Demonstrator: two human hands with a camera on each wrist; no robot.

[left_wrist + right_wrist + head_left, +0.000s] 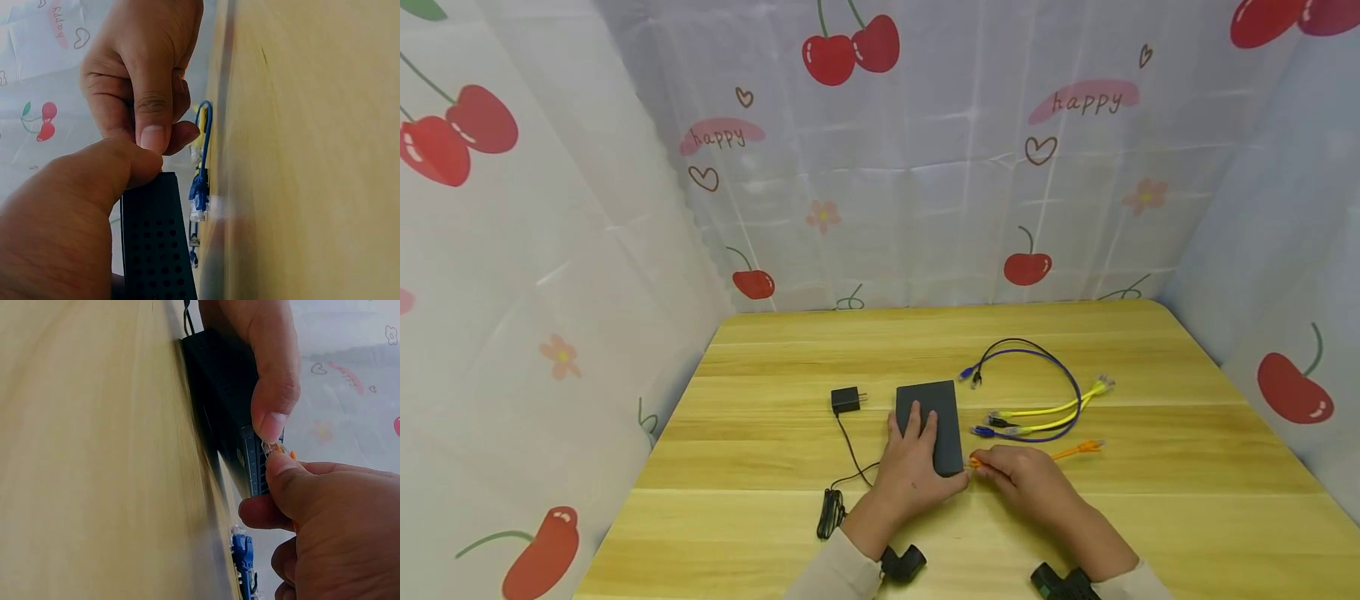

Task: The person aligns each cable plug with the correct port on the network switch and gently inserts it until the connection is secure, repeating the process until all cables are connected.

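Right wrist alone shows fingers pinching the orange plug.

A dark rectangular plastic network box lies mid-way on the pale wooden table. Left of it sits a small black plug adapter, its cord running toward the near edge. Right of the box lie short blue and yellow patch cables; a thin orange cable lies nearer, in front of them.
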